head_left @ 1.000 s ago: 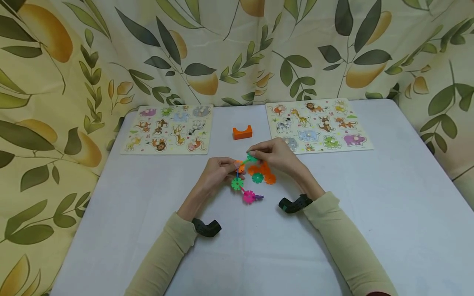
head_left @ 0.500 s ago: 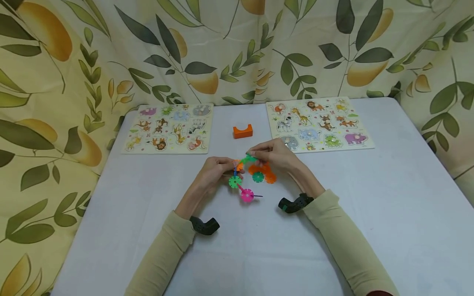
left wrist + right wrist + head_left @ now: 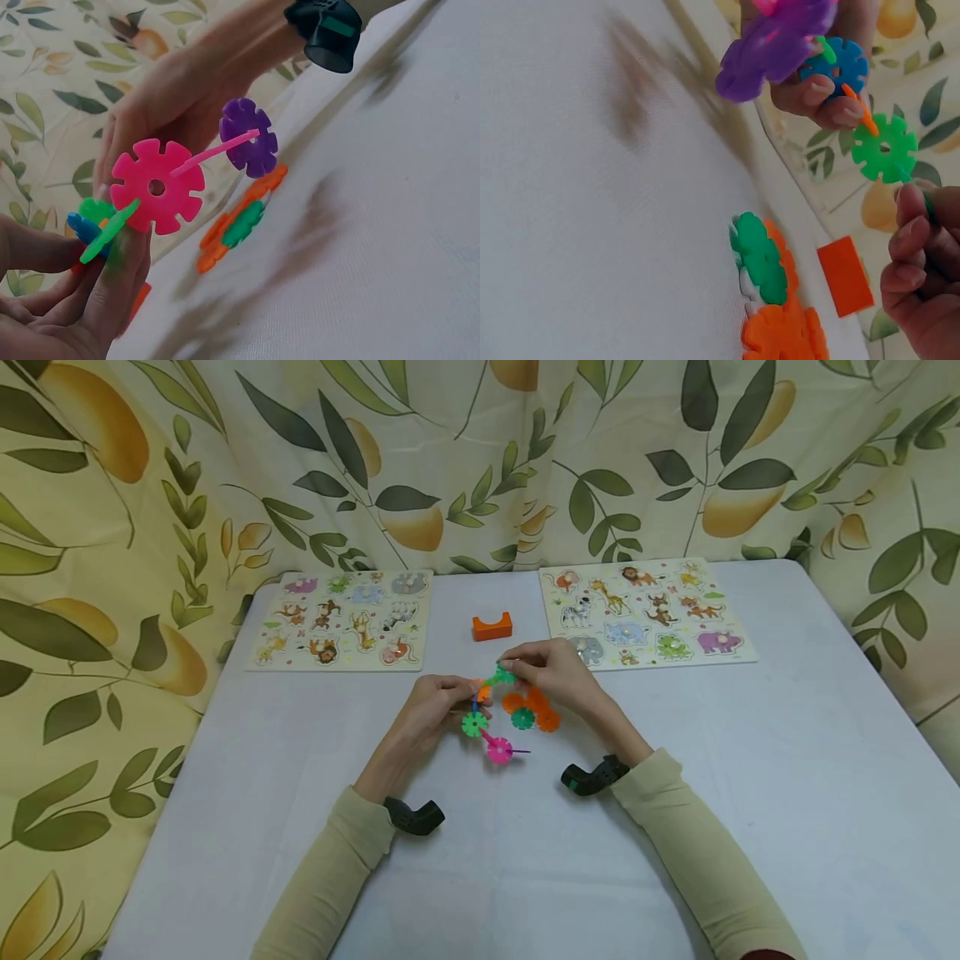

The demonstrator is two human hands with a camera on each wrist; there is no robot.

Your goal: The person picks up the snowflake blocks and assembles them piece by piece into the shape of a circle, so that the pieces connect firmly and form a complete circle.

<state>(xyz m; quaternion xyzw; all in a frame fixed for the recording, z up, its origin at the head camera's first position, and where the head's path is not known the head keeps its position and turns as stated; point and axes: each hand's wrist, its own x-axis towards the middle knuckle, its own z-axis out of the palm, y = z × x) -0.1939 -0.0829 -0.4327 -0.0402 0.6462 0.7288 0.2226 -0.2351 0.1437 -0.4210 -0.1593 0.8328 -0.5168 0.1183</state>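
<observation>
A curved chain of slotted plastic flower discs hangs between the hands, with green, orange, blue, pink and purple pieces locked edge to edge. My left hand [image 3: 435, 703] pinches it near the orange disc [image 3: 482, 692] and the blue disc [image 3: 835, 69]. From there a green disc [image 3: 474, 724], a pink disc [image 3: 499, 751] and a purple disc [image 3: 248, 138] dangle toward me. My right hand [image 3: 553, 670] pinches a darker green disc [image 3: 505, 672] at the far end, joined to a light green disc [image 3: 883, 148]. Fingers hide part of that darker disc.
Loose orange discs [image 3: 549, 720] and a green disc [image 3: 522, 719] lie on the white table beside the right hand. Behind stands an orange arch block [image 3: 492, 627], between two animal puzzle boards, the left board [image 3: 262, 635] and the right board [image 3: 667, 610]. A leaf-patterned curtain [image 3: 495, 460] borders the table.
The chain's near end has shifted slightly left and away, and its purple disc has turned edge-on to the head view. Both hands keep their pinch with only small movements.
</observation>
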